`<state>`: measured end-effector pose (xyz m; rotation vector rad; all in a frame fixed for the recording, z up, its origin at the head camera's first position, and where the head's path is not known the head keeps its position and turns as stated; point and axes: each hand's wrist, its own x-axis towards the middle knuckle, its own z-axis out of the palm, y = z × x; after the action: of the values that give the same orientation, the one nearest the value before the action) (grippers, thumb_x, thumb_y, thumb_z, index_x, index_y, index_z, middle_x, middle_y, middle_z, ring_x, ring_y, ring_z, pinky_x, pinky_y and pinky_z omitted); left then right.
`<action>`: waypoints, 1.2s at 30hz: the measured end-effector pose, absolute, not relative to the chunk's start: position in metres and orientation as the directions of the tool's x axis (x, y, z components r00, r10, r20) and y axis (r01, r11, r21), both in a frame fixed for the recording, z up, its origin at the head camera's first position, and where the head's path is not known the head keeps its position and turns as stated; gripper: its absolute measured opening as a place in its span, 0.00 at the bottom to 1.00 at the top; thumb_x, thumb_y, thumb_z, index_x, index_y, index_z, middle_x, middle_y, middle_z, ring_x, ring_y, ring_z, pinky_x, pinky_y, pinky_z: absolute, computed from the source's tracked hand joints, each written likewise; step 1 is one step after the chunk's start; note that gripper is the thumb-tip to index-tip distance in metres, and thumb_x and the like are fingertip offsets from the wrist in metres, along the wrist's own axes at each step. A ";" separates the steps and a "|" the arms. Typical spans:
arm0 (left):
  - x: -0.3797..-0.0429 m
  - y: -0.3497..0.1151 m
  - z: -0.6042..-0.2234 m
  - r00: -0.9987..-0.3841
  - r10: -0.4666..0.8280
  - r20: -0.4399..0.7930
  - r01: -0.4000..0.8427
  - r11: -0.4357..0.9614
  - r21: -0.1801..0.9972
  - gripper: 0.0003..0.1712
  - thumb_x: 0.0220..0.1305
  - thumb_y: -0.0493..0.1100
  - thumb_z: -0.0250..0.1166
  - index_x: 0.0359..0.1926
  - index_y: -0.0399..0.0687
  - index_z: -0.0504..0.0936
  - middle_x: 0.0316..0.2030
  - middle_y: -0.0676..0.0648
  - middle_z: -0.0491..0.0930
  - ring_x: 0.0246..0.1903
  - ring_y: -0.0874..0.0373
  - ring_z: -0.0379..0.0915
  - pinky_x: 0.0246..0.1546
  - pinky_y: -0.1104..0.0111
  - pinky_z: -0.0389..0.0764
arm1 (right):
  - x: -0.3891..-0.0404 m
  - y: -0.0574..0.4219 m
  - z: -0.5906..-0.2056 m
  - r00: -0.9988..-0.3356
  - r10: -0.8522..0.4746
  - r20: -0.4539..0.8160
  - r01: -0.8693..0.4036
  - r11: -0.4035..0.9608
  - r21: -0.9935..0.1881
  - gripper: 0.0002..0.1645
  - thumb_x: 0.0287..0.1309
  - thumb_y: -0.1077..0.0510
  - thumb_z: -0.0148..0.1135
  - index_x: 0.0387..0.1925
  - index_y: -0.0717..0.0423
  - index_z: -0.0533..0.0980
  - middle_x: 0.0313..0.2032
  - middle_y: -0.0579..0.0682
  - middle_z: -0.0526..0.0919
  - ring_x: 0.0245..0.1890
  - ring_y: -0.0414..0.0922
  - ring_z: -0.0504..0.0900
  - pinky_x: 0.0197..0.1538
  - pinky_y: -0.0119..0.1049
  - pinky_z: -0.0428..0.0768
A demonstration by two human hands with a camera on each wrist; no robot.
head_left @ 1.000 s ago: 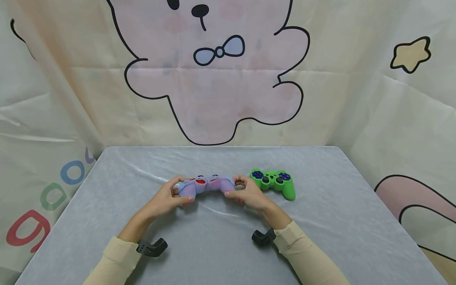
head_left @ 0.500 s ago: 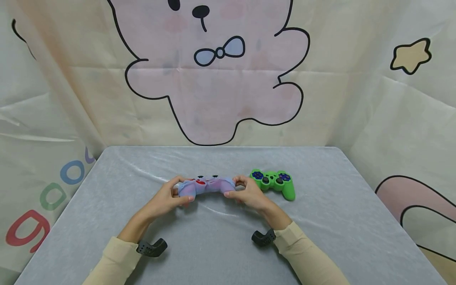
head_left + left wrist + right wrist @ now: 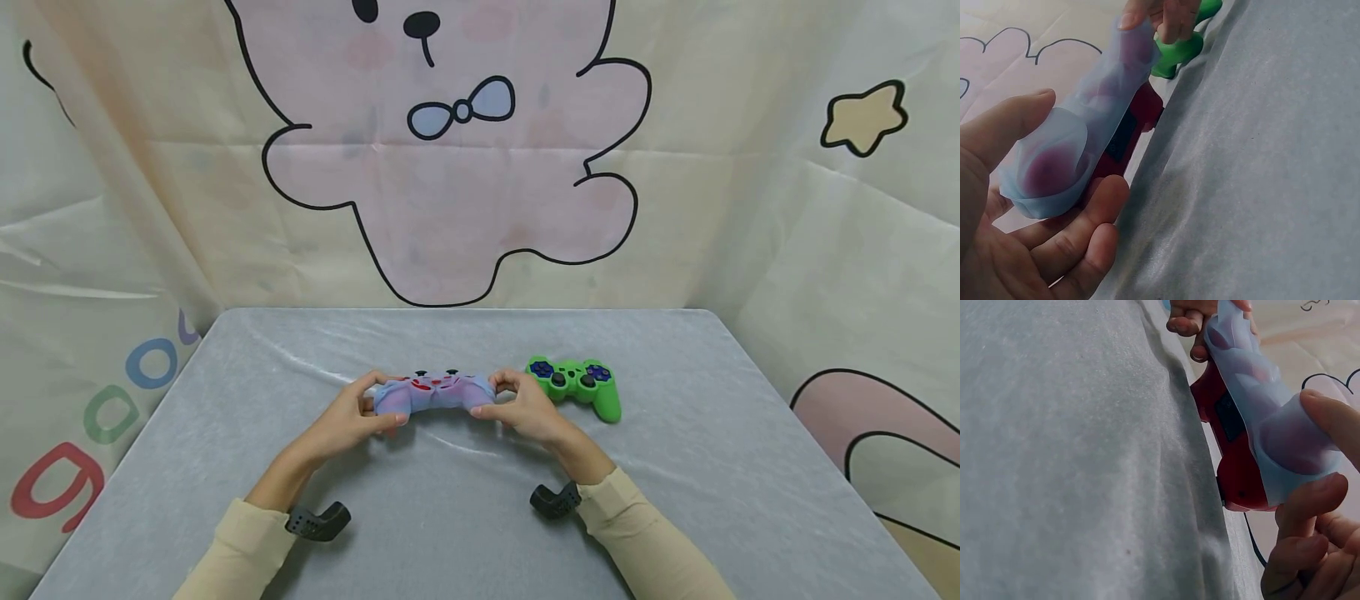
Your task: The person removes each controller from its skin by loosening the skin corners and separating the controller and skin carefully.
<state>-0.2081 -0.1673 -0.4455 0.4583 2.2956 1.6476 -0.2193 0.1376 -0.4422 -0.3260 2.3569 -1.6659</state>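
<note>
Both hands hold a red game controller [image 3: 1238,478] partly covered by a translucent bluish silicone sleeve [image 3: 442,390]. In the head view my left hand [image 3: 348,414] grips its left handle, thumb on the near side. My right hand [image 3: 528,408] pinches the right handle. In the left wrist view the sleeve wraps the handle while the red underside [image 3: 1141,112] stays bare. From the right wrist, a dark label [image 3: 1230,417] shows on that underside. Red patches and two dark sticks show through the sleeve's top openings. The controller is held tilted, near the table surface.
A green game controller [image 3: 576,379] with blue button pads lies just behind and right of my right hand. The table [image 3: 465,517] has a grey cloth, and a printed curtain [image 3: 690,208] hangs behind its far edge. Black wrist mounts [image 3: 321,522] sit on both forearms.
The red patches seen through the sleeve's top openings have narrowed and changed shape. Both hands keep nearly the same place and grip. The green controller has not moved.
</note>
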 end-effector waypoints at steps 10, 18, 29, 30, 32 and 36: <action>-0.209 -0.167 -0.442 -0.909 0.416 -0.020 0.115 0.298 0.948 0.26 0.64 0.42 0.71 0.59 0.41 0.72 0.44 0.34 0.86 0.31 0.57 0.82 0.31 0.67 0.78 | -0.222 0.140 -0.439 -0.948 -0.318 0.006 -0.136 0.390 -0.911 0.18 0.47 0.59 0.80 0.36 0.58 0.77 0.37 0.50 0.82 0.45 0.45 0.76 0.37 0.34 0.73; -0.210 -0.167 -0.437 -0.905 0.425 -0.019 0.118 0.293 0.949 0.28 0.64 0.40 0.71 0.60 0.39 0.70 0.32 0.41 0.86 0.29 0.59 0.81 0.29 0.68 0.75 | -0.224 0.140 -0.435 -0.946 -0.322 0.037 -0.170 0.396 -0.902 0.17 0.46 0.62 0.80 0.33 0.58 0.77 0.33 0.47 0.82 0.43 0.43 0.78 0.46 0.38 0.72; -0.207 -0.167 -0.439 -0.910 0.412 -0.046 0.097 0.318 0.943 0.29 0.64 0.42 0.71 0.61 0.41 0.69 0.30 0.41 0.85 0.30 0.55 0.80 0.29 0.69 0.74 | -0.221 0.136 -0.437 -0.946 -0.322 -0.031 -0.098 0.377 -0.921 0.19 0.51 0.62 0.77 0.33 0.61 0.71 0.29 0.47 0.74 0.23 0.39 0.72 0.26 0.30 0.73; -0.206 -0.167 -0.440 -0.911 0.411 -0.044 0.098 0.317 0.943 0.28 0.64 0.42 0.71 0.60 0.41 0.69 0.30 0.40 0.85 0.30 0.54 0.80 0.29 0.69 0.74 | -0.221 0.136 -0.437 -0.943 -0.328 -0.055 -0.074 0.370 -0.926 0.20 0.52 0.61 0.76 0.35 0.60 0.70 0.30 0.47 0.73 0.21 0.39 0.71 0.26 0.31 0.73; -0.206 -0.167 -0.442 -0.912 0.408 -0.040 0.100 0.316 0.943 0.28 0.64 0.42 0.71 0.60 0.41 0.69 0.30 0.40 0.85 0.30 0.54 0.81 0.30 0.69 0.73 | -0.221 0.137 -0.438 -0.934 -0.340 -0.109 -0.020 0.355 -0.935 0.23 0.55 0.58 0.75 0.42 0.59 0.69 0.31 0.48 0.72 0.20 0.39 0.70 0.27 0.31 0.74; -0.205 -0.166 -0.445 -0.916 0.398 -0.045 0.091 0.315 0.945 0.27 0.64 0.43 0.71 0.59 0.43 0.69 0.30 0.39 0.85 0.30 0.53 0.81 0.30 0.68 0.72 | -0.219 0.139 -0.437 -0.902 -0.393 -0.178 0.022 0.369 -0.929 0.34 0.60 0.51 0.72 0.62 0.50 0.65 0.36 0.52 0.75 0.21 0.42 0.74 0.30 0.35 0.78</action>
<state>-0.2046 -0.1659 -0.4449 0.4429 2.3151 1.6352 -0.2187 0.1393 -0.4366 -0.3237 2.2659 -1.5457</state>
